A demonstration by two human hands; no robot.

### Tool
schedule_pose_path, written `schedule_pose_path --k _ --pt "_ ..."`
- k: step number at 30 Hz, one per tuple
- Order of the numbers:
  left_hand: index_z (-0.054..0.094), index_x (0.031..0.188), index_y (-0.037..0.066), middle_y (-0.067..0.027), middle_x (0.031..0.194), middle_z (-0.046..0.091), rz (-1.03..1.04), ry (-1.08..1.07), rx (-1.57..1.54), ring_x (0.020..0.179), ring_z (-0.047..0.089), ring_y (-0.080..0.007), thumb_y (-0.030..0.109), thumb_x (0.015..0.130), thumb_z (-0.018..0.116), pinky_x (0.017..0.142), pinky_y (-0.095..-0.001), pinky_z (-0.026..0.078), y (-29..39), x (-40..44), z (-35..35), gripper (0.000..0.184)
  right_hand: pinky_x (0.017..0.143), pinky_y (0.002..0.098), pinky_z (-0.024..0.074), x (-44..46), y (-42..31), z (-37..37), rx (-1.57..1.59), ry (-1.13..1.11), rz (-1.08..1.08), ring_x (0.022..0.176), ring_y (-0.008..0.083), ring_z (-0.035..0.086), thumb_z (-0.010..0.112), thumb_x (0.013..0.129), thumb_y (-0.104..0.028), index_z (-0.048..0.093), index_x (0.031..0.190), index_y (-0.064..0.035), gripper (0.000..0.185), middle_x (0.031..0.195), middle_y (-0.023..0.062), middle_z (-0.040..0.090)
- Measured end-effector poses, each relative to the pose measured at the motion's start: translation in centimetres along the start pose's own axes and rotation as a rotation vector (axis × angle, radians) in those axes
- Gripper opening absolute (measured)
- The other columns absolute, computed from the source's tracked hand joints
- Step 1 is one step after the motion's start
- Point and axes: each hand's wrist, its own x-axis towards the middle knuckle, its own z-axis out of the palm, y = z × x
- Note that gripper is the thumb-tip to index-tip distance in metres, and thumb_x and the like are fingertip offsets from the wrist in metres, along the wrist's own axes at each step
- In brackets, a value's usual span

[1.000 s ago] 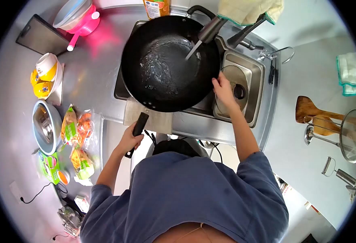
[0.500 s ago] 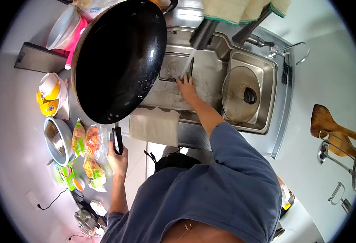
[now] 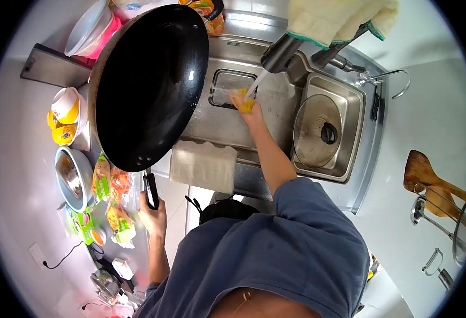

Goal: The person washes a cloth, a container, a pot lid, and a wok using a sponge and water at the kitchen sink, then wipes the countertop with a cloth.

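Note:
My left hand (image 3: pixel 153 214) is wrapped round the black handle of a large wok (image 3: pixel 148 95), which I hold up and tilted over the counter and the sink's left edge. Its dark inside faces me, with a few wet drops on it. In the large sink basin (image 3: pixel 211 124), my right hand (image 3: pixel 254 117) grips a yellow sponge (image 3: pixel 245 104). Water from the dark faucet (image 3: pixel 276 54) runs onto the sponge. The fingertips are partly hidden by it.
A glass lid (image 3: pixel 310 143) with a black knob lies in the smaller basin. A beige cloth (image 3: pixel 202 166) hangs over the sink's front edge. Bowls (image 3: pixel 64 105), a blue basin (image 3: pixel 87 172) and food packets (image 3: pixel 120 222) crowd the left counter. Wooden spatulas (image 3: pixel 421 169) hang at right.
A yellow sponge is now in my right hand, which was spread on the basin floor under the water. The foam in the basin has thinned. The wok has shifted slightly left and down.

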Motion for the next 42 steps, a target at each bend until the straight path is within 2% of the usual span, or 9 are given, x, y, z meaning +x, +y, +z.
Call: schedule_pose_path --k 9,12,15,21,26,30,36,38,42 --pt "0.052 0.094 0.000 -0.0099 0.058 0.048 -0.081 -0.017 -0.022 0.051 0.044 -0.0133 0.004 0.076 0.061 0.053 -0.0294 0.043 1.4 -1.1 -0.9 0.020 0.059 0.0299 0.0482 4.5 -0.4 -3.1 -0.246 0.017 -0.269 0.083 0.0224 0.055 0.042 0.094 -0.017 0.049 0.113 -0.0044 0.024 0.102 0.0107 0.054" --pt "0.052 0.095 0.000 -0.0106 0.059 0.049 -0.110 -0.029 0.017 0.051 0.045 -0.0135 0.003 0.076 0.061 0.053 -0.0298 0.044 1.2 -1.4 -1.2 0.021 0.059 0.0317 0.0498 6.6 -1.9 -5.4 -0.709 -0.002 -0.158 0.077 0.0250 0.058 0.049 0.091 -0.024 0.049 0.118 -0.0067 0.031 0.097 0.0117 0.057" --pt "0.052 0.097 0.003 -0.0151 0.058 0.055 -0.041 0.024 0.027 0.049 0.058 -0.0242 0.004 0.075 0.060 0.053 -0.0322 0.046 1.2 -1.7 -1.3 0.024 0.055 0.0354 0.0501 7.4 -2.0 -6.2 -1.503 0.284 -0.503 0.069 0.0280 0.062 0.051 0.089 -0.025 0.052 0.117 -0.0066 0.033 0.089 0.0147 0.060" --pt "0.053 0.105 -0.001 -0.0117 0.061 0.052 -0.075 0.007 -0.012 0.054 0.050 -0.0126 0.001 0.076 0.061 0.055 -0.0290 0.045 0.9 -2.2 -1.5 0.031 0.059 0.0390 0.0531 7.1 -2.5 -3.3 -1.919 0.371 -0.446 0.074 0.0313 0.063 0.047 0.092 -0.031 0.058 0.104 -0.0022 0.033 0.100 0.0168 0.059" --pt "0.052 0.097 0.003 -0.0138 0.062 0.055 -0.069 0.007 0.003 0.050 0.056 -0.0213 0.002 0.073 0.060 0.053 -0.0319 0.045 1.2 -2.4 -1.7 0.025 0.057 0.0474 0.0548 4.2 -1.5 1.2 -0.170 0.300 0.112 0.090 0.0391 0.057 0.046 0.091 -0.019 0.053 0.106 0.0017 0.026 0.108 0.0210 0.051" --pt "0.052 0.097 0.003 -0.0125 0.060 0.053 -0.067 -0.002 -0.018 0.048 0.052 -0.0194 0.001 0.073 0.059 0.052 -0.0312 0.044 0.7 -2.7 -1.5 0.025 0.054 0.0376 0.0563 -0.8 0.2 2.3 -0.115 0.084 -0.034 0.096 0.0393 0.054 0.043 0.093 -0.018 0.051 0.107 0.0028 0.026 0.110 0.0229 0.048" --pt "0.051 0.096 0.002 -0.0110 0.059 0.052 -0.097 -0.020 -0.034 0.049 0.049 -0.0150 0.001 0.074 0.059 0.052 -0.0295 0.043 0.4 -2.7 -1.5 0.023 0.058 0.0226 0.0538 -1.8 0.2 0.5 0.331 -0.369 0.352 0.099 0.0260 0.053 0.044 0.093 -0.017 0.053 0.112 -0.0030 0.025 0.110 0.0127 0.051" --pt "0.051 0.096 0.002 -0.0107 0.059 0.051 -0.096 -0.022 -0.043 0.049 0.049 -0.0141 0.002 0.075 0.059 0.052 -0.0292 0.043 0.2 -2.7 -1.4 0.023 0.044 0.0185 0.0433 -0.7 0.7 -0.3 0.220 -0.490 0.168 0.081 0.0189 0.054 0.049 0.088 -0.009 0.053 0.115 -0.0026 0.028 0.093 0.0080 0.052" --pt "0.051 0.096 0.001 -0.0099 0.057 0.050 -0.105 -0.016 -0.057 0.049 0.047 -0.0127 0.002 0.075 0.059 0.052 -0.0288 0.043 0.5 -2.6 -1.5 0.022 0.043 0.0219 0.0402 -0.3 1.3 0.3 0.167 -0.288 -0.039 0.070 0.0144 0.050 0.050 0.089 -0.009 0.054 0.116 -0.0073 0.027 0.087 0.0062 0.049"
